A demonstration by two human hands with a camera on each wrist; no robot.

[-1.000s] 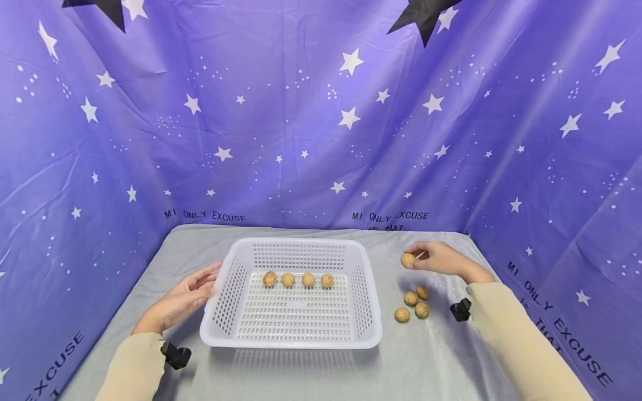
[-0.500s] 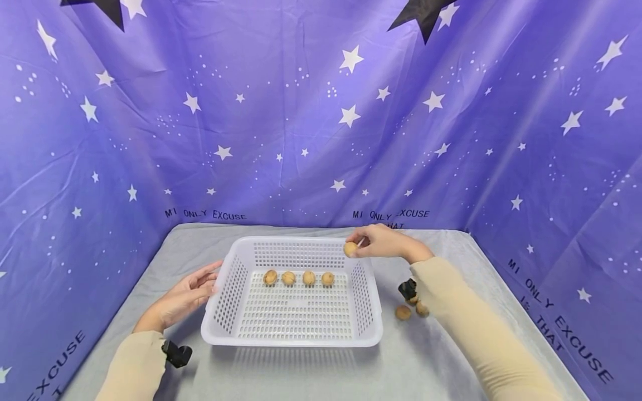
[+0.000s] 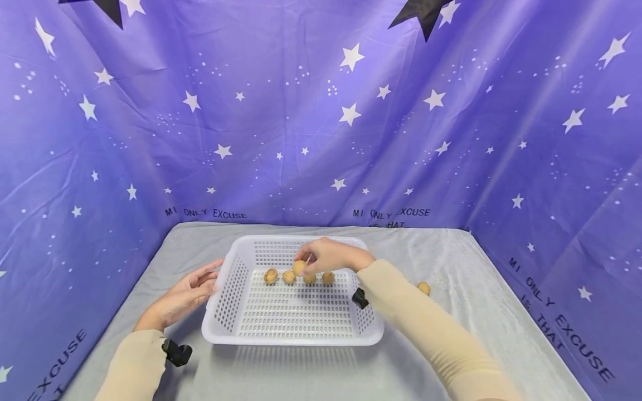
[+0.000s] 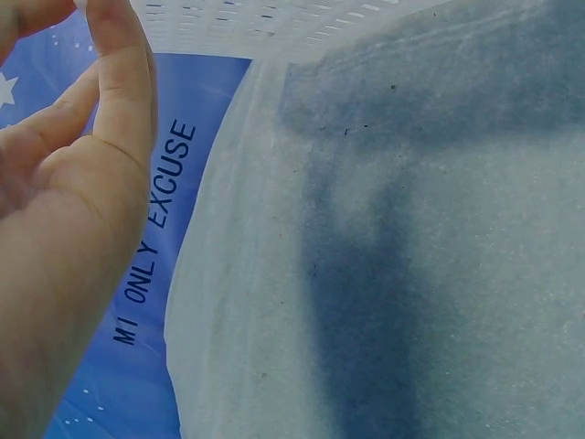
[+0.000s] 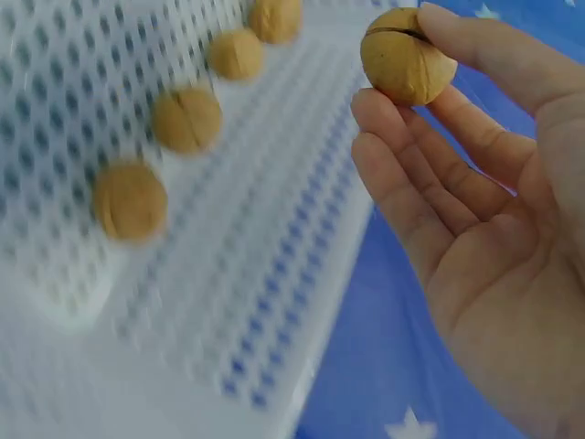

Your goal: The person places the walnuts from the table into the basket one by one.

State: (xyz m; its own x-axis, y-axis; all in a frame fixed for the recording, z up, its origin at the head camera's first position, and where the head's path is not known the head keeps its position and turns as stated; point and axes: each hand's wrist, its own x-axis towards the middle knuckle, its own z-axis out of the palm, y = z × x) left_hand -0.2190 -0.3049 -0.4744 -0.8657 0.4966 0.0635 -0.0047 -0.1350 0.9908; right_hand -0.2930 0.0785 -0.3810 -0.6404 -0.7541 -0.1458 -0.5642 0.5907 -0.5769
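Note:
A white perforated plastic basket (image 3: pixel 296 341) stands on the grey cloth. Along its floor lies a row of several walnuts (image 3: pixel 271 276), also visible in the right wrist view. Above that row, inside the basket's outline, my right hand (image 3: pixel 331 255) pinches another walnut (image 5: pixel 408 57) between thumb and fingertips. The held walnut has a dark seam crack and hangs clear of the ones below. At the basket's left rim, my left hand (image 3: pixel 183 295) touches the outside with fairly straight fingers and thumb. In the left wrist view its fingertips are partly cut off.
Right of the basket one loose walnut (image 3: pixel 423 288) shows past the right sleeve (image 3: pixel 426 328), which hides that area. A purple star-printed curtain (image 3: pixel 281 111) encloses the cloth-covered table (image 3: pixel 481 312) at the back and sides.
My right hand has carried the walnut leftward from beside the basket, over its right rim, to above the row. The right sleeve now covers most of the loose walnuts. My left hand stays put.

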